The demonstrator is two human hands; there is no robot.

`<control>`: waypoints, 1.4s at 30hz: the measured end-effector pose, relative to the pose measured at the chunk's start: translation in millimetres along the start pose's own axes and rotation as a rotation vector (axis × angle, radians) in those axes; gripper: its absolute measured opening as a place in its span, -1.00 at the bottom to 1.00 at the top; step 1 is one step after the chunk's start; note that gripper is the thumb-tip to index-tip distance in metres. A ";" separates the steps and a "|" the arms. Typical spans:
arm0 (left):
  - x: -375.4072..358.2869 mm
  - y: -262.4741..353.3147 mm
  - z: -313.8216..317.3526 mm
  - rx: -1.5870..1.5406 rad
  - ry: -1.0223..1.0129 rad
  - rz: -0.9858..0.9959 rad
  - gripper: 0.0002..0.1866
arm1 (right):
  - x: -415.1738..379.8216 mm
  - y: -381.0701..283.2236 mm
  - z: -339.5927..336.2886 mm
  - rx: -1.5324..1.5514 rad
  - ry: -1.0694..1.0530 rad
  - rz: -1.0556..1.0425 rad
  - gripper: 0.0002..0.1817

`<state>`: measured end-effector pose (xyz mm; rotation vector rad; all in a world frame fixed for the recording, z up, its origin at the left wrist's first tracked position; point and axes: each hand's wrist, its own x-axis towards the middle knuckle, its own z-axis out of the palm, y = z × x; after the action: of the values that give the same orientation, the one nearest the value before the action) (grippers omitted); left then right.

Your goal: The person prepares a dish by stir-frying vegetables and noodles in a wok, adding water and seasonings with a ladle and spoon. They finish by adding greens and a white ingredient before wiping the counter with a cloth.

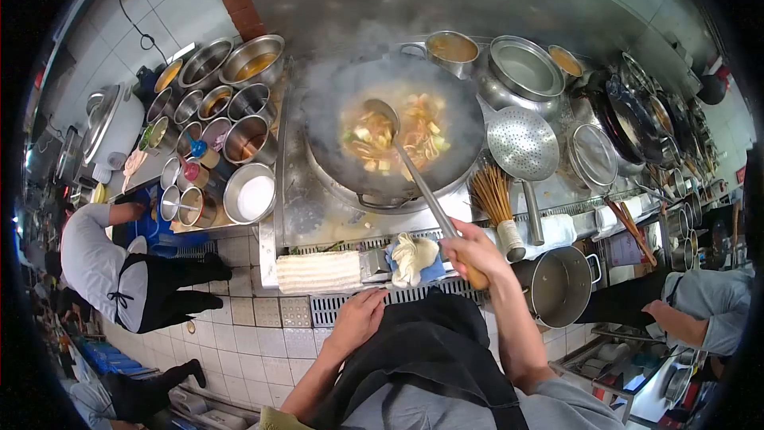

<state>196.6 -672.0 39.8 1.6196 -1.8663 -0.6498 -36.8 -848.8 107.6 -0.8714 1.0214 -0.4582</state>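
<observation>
My right hand (475,252) is wrapped round the wooden end of a long-handled ladle (426,191). The ladle's bowl dips into steaming food (426,131), pale and orange-brown pieces in broth, inside a large dark wok (322,131). Low at the stove's front edge, my left hand (360,318) lies with its fingers stretched out and holds nothing that I can see. Just beyond it are a folded striped towel (318,272) and a crumpled cream cloth (415,259). Steam blurs the wok's far side.
Metal bowls and sauce pots (251,139) crowd the left counter. A perforated strainer (523,143), a bamboo brush (493,195) and a deep pot (559,287) are on the right. One person (107,263) stands at left, another (712,302) at right.
</observation>
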 end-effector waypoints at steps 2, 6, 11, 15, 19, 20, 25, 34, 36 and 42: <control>-0.9 -0.6 -4.7 0.000 0.023 0.003 -0.71 | -30.7 -5.0 -16.1 0.031 0.010 0.020 -0.40; -9.2 -3.2 -12.2 -0.029 0.070 -0.060 -0.72 | -33.5 -22.8 -27.1 -0.303 0.172 -0.121 -0.38; -7.9 -0.3 -4.4 -0.002 0.029 -0.033 -0.72 | 48.4 -17.9 1.8 -0.201 0.159 -0.229 -0.30; 0.9 4.9 -0.5 -0.013 -0.001 -0.008 -0.73 | 28.3 -18.3 17.8 -0.142 -0.005 -0.162 -0.30; -2.4 -2.1 2.7 -0.051 0.015 -0.049 -0.74 | -36.1 -8.7 -8.8 -0.124 -0.040 0.000 -0.33; -5.1 -4.1 3.1 -0.050 0.019 -0.054 -0.74 | -54.2 -14.2 -15.7 -0.159 0.000 0.013 -0.33; -9.7 -9.7 19.9 -0.146 -0.054 -0.103 -0.72 | -51.5 -24.0 -47.2 -0.466 0.131 -0.101 -0.28; 36.8 -0.5 106.3 -0.201 -0.577 -0.040 -0.61 | -1.9 -6.8 -7.0 -0.256 0.005 -0.091 -0.27; 44.1 2.2 136.2 -0.186 -0.623 0.005 -0.62 | -37.9 -13.1 -28.4 -0.252 -0.049 -0.076 -0.28; 57.5 -7.5 250.9 -0.193 -0.754 0.036 -0.54 | -44.8 -48.6 -73.5 -0.535 0.136 -0.070 -0.29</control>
<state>20.8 -732.6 -138.4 1.2995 -2.2270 -1.5298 -119.9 -876.5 153.3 -1.3697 1.2683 -0.3068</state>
